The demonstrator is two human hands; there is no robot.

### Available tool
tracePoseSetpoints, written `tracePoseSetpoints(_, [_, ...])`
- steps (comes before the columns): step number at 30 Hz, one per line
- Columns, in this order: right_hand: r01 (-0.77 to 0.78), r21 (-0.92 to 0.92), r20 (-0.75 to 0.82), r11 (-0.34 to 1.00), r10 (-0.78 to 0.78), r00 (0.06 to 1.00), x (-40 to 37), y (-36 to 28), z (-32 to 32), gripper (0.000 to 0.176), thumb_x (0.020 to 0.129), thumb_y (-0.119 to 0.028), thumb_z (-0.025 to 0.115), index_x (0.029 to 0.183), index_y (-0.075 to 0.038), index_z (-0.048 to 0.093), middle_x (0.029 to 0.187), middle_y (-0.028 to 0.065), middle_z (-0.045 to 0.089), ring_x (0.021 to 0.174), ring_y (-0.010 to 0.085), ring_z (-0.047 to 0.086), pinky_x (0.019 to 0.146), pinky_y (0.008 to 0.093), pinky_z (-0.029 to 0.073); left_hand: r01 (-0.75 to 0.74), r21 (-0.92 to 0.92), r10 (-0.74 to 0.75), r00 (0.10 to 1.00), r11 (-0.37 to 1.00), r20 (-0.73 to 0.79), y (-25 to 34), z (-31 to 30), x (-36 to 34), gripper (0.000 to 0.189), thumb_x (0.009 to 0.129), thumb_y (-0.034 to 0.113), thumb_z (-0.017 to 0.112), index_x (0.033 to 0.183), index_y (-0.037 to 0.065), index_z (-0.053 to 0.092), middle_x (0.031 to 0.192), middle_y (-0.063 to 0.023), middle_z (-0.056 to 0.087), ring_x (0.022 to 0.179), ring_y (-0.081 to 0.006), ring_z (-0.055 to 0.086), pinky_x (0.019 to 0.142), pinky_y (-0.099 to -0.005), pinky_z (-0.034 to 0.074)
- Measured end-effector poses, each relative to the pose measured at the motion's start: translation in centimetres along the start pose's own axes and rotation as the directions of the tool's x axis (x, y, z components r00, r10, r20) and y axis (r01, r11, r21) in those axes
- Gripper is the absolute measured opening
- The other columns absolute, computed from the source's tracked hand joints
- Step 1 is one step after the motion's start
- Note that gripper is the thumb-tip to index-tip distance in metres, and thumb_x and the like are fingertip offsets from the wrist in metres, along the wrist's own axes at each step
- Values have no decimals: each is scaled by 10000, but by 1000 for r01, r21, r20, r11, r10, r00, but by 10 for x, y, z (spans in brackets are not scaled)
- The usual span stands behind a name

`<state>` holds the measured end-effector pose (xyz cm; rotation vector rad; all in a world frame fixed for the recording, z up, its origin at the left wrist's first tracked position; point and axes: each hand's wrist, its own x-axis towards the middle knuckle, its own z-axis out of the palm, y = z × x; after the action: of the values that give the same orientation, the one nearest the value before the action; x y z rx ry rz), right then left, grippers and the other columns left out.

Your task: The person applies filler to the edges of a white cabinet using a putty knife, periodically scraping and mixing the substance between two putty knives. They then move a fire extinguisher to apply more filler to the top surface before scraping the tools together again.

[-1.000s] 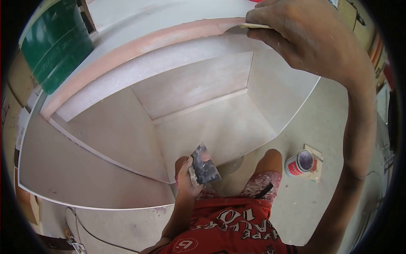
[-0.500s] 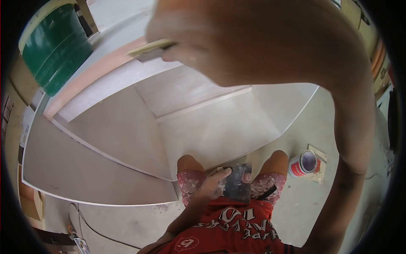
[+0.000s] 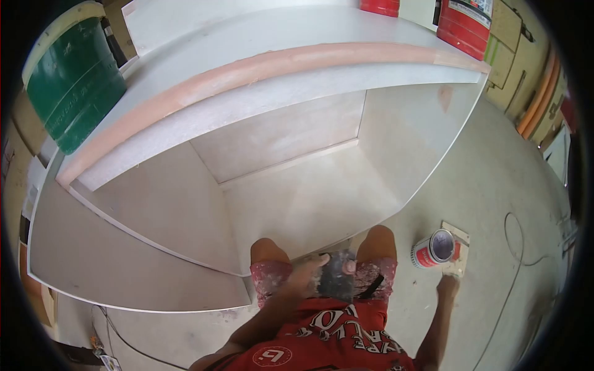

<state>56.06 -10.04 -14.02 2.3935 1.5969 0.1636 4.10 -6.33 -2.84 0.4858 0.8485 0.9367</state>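
Between the knees, my left hand (image 3: 305, 276) grips a dark, flat scraper plate (image 3: 336, 279) with smears on its surface; a fingertip shows at its right side. My right hand (image 3: 448, 285) is low on the right, at the near edge of a small wooden board (image 3: 463, 250). Its fingers are too small and hidden to read. Beside that board stands an open red and white can (image 3: 424, 255) with greyish-purple stuff inside. In front of me is a large white curved cabinet (image 3: 322, 195) with a pinkish filler band (image 3: 247, 69) along its upper front edge.
A green bucket (image 3: 77, 83) stands on the cabinet's left end. Red containers (image 3: 464, 29) are at its back right. A cable (image 3: 512, 272) lies on the floor at right, another (image 3: 133, 339) at lower left. Orange hoses (image 3: 539, 99) run along the right background.
My right hand has gone from the cabinet's top edge, where it held a flat scraper, down to the board by the can. The view has shifted slightly; my left hand still holds the plate.
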Motion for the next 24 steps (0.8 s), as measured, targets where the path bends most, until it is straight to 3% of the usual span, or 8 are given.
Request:
tracePoseSetpoints(1, [-200,684,109,702,173,979,-23,1,0,375,867,-239,595,1111,42,649,1025,254,689,994,475,638,827,507,513,62,-112,-62,998,992,5,5,-5,0,282,988,268,562,1189,74,600,1056,-84,678,925,-189,681,804,-347,558])
tracePoseSetpoints(2, [-70,668,-231,740,297,927,-26,11,42,397,868,-229,602,1146,52,642,1001,265,693,1027,459,638,873,513,485,112,-223,-107,994,968,33,12,-3,10,302,992,270,547,1212,67,588,1090,-93,672,965,-207,678,844,-366,554])
tracePoseSetpoints(3, [-251,721,-12,646,374,927,-50,-23,-70,408,900,-227,606,1194,56,621,1088,261,680,1059,432,633,919,447,478,100,-219,-93,995,971,44,22,3,18,302,992,270,547,1212,67,588,1090,-93,672,965,-207,678,844,-366,554])
tracePoseSetpoints(5, [-43,961,-64,273,373,926,-31,-16,-85,384,941,-248,599,1179,51,625,1086,269,668,1000,401,637,912,389,474,44,-275,16,978,960,209,26,3,8,357,1002,274,508,1262,34,554,1135,-105,662,990,-219,674,895,-370,540])
tracePoseSetpoints(9, [210,787,-390,580,205,898,-14,-75,-276,298,949,-221,624,1092,37,659,1108,216,650,1021,386,600,910,409,474,-68,-335,153,960,940,233,36,21,5,401,1012,259,440,1275,-29,534,1164,-135,657,1006,-225,675,901,-367,542])
tracePoseSetpoints(10, [448,516,-721,730,88,687,-2,-77,-289,261,943,-184,632,1126,1,652,1161,238,632,1065,418,592,894,452,487,-58,-324,142,959,944,245,41,29,-1,401,1012,259,440,1275,-29,534,1164,-135,657,1006,-225,675,901,-367,542])
tracePoseSetpoints(13, [593,100,-961,799,-78,267,29,-83,-395,326,922,-82,633,1243,-45,589,1166,226,619,1085,429,584,885,460,484,-246,-63,250,967,967,57,50,34,-7,400,935,300,540,1168,-20,598,1028,-165,686,877,-277,698,792,-414,582])
tracePoseSetpoints(24, [614,-195,-942,765,-321,100,69,-106,-531,367,870,16,532,1211,-71,635,1078,113,578,1029,339,560,889,427,456,-123,-257,117,992,958,-36,10,0,14,417,948,349,509,1197,25,592,1061,-122,674,924,-274,683,830,-426,570])
